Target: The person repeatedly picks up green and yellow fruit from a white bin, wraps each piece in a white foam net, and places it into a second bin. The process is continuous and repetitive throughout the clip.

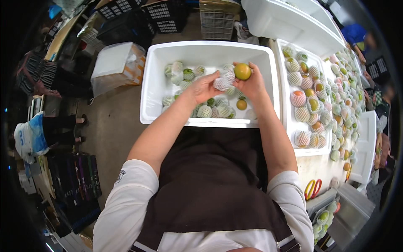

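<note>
Above a white foam box, my left hand is closed on a white foam fruit net. Whether a fruit sits inside that net I cannot tell. My right hand grips a bare yellow-orange citrus fruit, right beside the net. Inside the box lie several greenish fruits in foam nets, mostly on the left side and along the near wall. One bare orange citrus fruit with a green leaf rests below my right hand.
To the right, a shallow white foam tray holds netted fruit, with a large heap of netted fruit beyond. Scissors with red and yellow handles lie nearer. A wrapped white box and black crates stand left and behind. People stand on both sides.
</note>
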The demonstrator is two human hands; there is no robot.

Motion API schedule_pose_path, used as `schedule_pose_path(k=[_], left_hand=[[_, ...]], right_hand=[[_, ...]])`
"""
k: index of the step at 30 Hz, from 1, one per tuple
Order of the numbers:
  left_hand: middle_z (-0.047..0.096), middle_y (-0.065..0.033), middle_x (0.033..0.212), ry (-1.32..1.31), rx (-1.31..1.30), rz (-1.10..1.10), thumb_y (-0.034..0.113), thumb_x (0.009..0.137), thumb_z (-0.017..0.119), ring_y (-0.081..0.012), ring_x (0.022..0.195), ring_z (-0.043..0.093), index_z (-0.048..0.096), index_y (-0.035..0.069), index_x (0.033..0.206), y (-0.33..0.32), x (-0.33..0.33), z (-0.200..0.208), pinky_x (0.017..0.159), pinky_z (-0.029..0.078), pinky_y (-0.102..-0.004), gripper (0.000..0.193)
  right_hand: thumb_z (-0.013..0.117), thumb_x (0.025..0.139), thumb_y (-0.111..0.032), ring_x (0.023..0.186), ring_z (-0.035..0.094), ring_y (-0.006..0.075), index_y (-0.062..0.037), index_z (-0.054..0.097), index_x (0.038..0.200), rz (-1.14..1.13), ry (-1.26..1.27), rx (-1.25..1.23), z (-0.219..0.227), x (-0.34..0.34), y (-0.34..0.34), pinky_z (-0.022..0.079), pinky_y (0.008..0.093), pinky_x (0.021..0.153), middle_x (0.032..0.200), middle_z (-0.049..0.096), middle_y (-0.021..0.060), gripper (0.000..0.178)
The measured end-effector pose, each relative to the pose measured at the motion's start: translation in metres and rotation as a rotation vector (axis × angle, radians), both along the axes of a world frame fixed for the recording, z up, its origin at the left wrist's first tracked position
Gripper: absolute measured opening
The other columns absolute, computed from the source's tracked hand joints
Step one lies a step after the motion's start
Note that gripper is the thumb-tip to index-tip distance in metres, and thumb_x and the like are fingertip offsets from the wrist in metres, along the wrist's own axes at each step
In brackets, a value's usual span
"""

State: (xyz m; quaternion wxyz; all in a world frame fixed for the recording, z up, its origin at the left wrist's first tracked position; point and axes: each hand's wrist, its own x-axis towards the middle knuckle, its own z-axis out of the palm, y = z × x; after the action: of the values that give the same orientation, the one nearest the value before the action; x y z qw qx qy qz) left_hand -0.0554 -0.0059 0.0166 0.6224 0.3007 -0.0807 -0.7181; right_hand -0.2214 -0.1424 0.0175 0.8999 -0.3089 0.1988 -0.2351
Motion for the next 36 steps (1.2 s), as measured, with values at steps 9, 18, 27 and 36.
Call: schedule_pose_path(k=[9,18,27,36], left_hand=[[0.063,-0.0084,0.116,0.207,-0.128,0.135,0.029,0.099,0.052,-0.0209,0.109,0.061,0.057,0.007,0.116,0.006,0.016,0.005,0.101,0.049,-0.0404,0.028],[0.063,-0.0074,0.113,-0.191,0.021,0.318,0.018,0.098,0.052,-0.0185,0.106,0.062,0.055,0.004,0.116,0.000,0.013,0.001,0.094,0.053,-0.0362,0.023],[0.063,-0.0102,0.113,-0.364,0.052,0.376,0.008,0.095,0.048,-0.0200,0.103,0.063,0.055,0.000,0.116,-0.001,0.016,-0.008,0.089,0.053,-0.0357,0.024],[0.063,-0.0093,0.111,-0.562,0.186,0.269,0.010,0.094,0.046,-0.0192,0.099,0.063,0.055,0.000,0.124,0.001,0.007,-0.004,0.085,0.052,-0.0337,0.032]], right_hand=[[0.042,0.097,-0.046,0.074,0.058,0.0181,-0.0022,0.062,0.107,-0.018,0.186,0.126,0.028,0.009,0.018,0.049,0.0300,0.064,0.091,0.064,0.0116,0.049],[0.039,0.099,-0.050,0.070,0.062,0.0135,-0.0065,0.062,0.108,-0.063,0.378,0.017,0.023,0.010,0.015,0.046,0.0223,0.048,0.086,0.066,0.0099,0.050],[0.050,0.095,-0.025,0.107,0.058,0.0273,-0.0016,0.043,0.137,0.090,0.061,-0.066,0.019,0.007,0.018,0.049,0.0367,0.088,0.120,0.055,0.0141,0.049],[0.081,0.068,-0.016,0.108,0.058,0.0275,-0.0053,0.052,0.122,-0.135,0.670,-1.080,0.021,0.017,0.037,0.046,0.0351,0.093,0.118,0.057,0.0151,0.062]])
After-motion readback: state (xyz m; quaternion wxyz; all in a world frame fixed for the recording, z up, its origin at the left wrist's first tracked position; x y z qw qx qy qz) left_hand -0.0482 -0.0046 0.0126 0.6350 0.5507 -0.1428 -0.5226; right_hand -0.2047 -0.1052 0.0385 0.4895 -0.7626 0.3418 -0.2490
